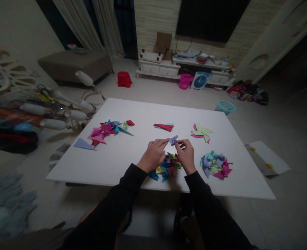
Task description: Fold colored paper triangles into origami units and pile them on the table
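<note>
White worktop point(122, 165), pale tiled floor point(153, 90). Room, left to right: lamp point(84, 106) beside worktop's left edge, brown ottoman point(75, 66), red stool point(124, 79), white cabinet point(159, 70), pink bin point(185, 81), TV point(213, 19) on wall, teal basket point(225, 107) past far right corner, clothes heap point(247, 93), white panel point(269, 159) on floor.

On worktop, left to right: lilac triangle point(83, 144), mixed paper heap point(104, 131), flat stack point(164, 127) with red on top, near pile point(165, 170) under and between the hands, green-pink papers point(201, 132), right pile point(216, 164).

Left hand point(153, 154): fingers reach out, index tip at left side of purple paper point(173, 140); thumb sits lower, can't tell if its grip presses. Right hand point(186, 156): grip pinches the paper's right side, thumb to fingers. Paper is above the worktop, between both hands, short of the flat stack.

Lilac triangle lies close to left edge. Wide white stretch between mixed heap and left hand. Near pile close to front edge. Narrow strip between right hand and right pile; more surface from there to right edge.
</note>
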{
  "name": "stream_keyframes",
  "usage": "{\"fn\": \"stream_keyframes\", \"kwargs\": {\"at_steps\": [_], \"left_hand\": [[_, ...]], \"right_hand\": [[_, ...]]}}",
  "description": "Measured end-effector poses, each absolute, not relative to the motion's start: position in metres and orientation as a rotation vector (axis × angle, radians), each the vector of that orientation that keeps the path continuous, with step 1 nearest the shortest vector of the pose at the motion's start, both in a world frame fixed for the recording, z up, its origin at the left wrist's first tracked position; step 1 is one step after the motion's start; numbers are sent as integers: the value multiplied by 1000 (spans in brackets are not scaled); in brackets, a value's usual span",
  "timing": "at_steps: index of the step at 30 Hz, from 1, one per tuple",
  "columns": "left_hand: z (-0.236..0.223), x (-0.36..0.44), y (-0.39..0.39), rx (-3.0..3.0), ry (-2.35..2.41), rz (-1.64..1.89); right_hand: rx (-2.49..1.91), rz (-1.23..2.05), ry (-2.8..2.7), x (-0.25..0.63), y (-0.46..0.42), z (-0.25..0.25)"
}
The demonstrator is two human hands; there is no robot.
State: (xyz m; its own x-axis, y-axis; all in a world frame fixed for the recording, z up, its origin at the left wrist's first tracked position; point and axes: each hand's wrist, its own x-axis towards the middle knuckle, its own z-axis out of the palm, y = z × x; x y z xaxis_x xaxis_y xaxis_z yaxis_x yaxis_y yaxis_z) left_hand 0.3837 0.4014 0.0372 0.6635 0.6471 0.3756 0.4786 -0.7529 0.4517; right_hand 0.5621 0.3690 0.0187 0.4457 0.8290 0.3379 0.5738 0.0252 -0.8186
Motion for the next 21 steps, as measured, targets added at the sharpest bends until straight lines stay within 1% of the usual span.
{"fn": "stream_keyframes", "kwargs": {"at_steps": [4, 7, 10, 13, 21], "left_hand": [[36, 383, 403, 2403, 904, 926], [31, 386, 407, 2050, 1014, 1089], [25, 391, 412, 1609, 1068, 1044], [21, 395, 415, 1315, 989, 963], [29, 393, 412, 1243, 889, 940]], "right_hand": [[-1652, 340, -1171, 563, 370, 21], [-1613, 426, -1127, 563, 370, 23], [-1535, 506, -1134, 560, 371, 26], [-1473, 574, -1161, 556, 370, 28], [-1383, 686, -1202, 551, 367, 28]]}}
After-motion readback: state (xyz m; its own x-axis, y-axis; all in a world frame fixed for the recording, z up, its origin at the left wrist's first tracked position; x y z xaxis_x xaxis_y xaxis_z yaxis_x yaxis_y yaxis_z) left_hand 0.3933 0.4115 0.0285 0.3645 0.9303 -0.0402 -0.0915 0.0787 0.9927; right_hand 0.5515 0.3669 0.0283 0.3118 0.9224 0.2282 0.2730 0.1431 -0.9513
